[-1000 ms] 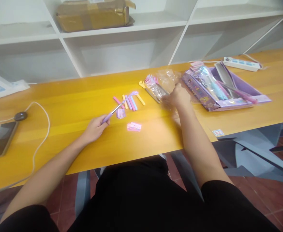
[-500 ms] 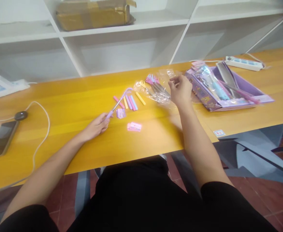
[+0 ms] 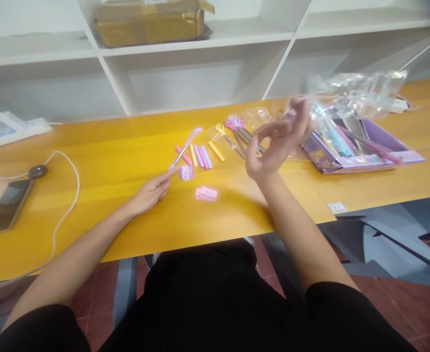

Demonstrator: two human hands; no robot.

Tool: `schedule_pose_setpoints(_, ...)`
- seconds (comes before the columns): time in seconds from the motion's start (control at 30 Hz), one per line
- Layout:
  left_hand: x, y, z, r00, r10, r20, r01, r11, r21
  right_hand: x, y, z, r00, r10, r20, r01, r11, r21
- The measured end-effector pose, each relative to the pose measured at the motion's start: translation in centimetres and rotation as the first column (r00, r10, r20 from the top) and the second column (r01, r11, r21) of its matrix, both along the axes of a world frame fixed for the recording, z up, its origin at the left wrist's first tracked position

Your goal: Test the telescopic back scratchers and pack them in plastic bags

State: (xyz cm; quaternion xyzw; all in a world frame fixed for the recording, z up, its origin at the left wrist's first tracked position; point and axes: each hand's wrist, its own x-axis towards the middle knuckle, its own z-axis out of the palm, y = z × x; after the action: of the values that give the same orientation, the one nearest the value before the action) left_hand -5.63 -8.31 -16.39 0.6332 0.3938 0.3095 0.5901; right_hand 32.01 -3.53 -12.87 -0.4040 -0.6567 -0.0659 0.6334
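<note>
My left hand is closed around the handle end of a purple back scratcher with a silver shaft, its index finger stretched along it. My right hand, blurred, is raised with its fingers apart. A crumpled clear plastic bag is in the air just past its fingertips, above a purple display box. Below and left of the right hand lie several back scratchers with pink, blue and yellow claw heads. Several short pastel sticks lie near the purple scratcher, with a purple card and pink cards in front.
At the left are a phone, a round black object, a white cable and a power strip. Another clear wrapper lies behind the scratchers. White shelves along the back hold a taped cardboard box.
My right hand has swung upward and its fingers have spread. The clear bag has gone from over the scratchers to above the purple box. My left hand's index finger has straightened.
</note>
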Motion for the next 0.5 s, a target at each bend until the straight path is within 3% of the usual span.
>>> schedule_pose_setpoints(0.1,0.4,-0.3,0.1,1.0,-0.006,0.017,0.006,1.0,-0.024,-3.8,-2.9,-0.6,0.949,0.314,-0.036,-0.316,0.942,-0.113)
schedule_pose_setpoints(0.17,0.7,-0.4,0.1,0.998,0.018,0.058,-0.016,1.0,-0.024,-5.4,-4.5,-0.8,0.862,0.484,-0.149,-0.506,0.838,-0.202)
schedule_pose_setpoints(0.27,1.0,-0.3,-0.1,0.99,0.075,0.116,-0.075,0.997,-0.009,-6.0,-5.7,-0.6,0.676,0.667,-0.312,-0.733,0.651,-0.196)
schedule_pose_setpoints(0.37,1.0,0.1,-0.3,0.981,0.132,0.141,-0.135,0.991,0.018,-5.5,-5.3,-0.3,0.414,0.812,-0.411,-0.907,0.406,-0.111)
schedule_pose_setpoints(0.43,1.0,0.3,-0.2,0.978,0.144,0.149,-0.151,0.988,0.037,-5.3,-4.9,-0.2,0.246,0.854,-0.458,-0.968,0.235,-0.081)
schedule_pose_setpoints(0.5,1.1,0.2,0.2,0.983,0.116,0.139,-0.124,0.991,0.05,-5.4,-4.7,-0.2,0.179,0.861,-0.477,-0.983,0.142,-0.112)
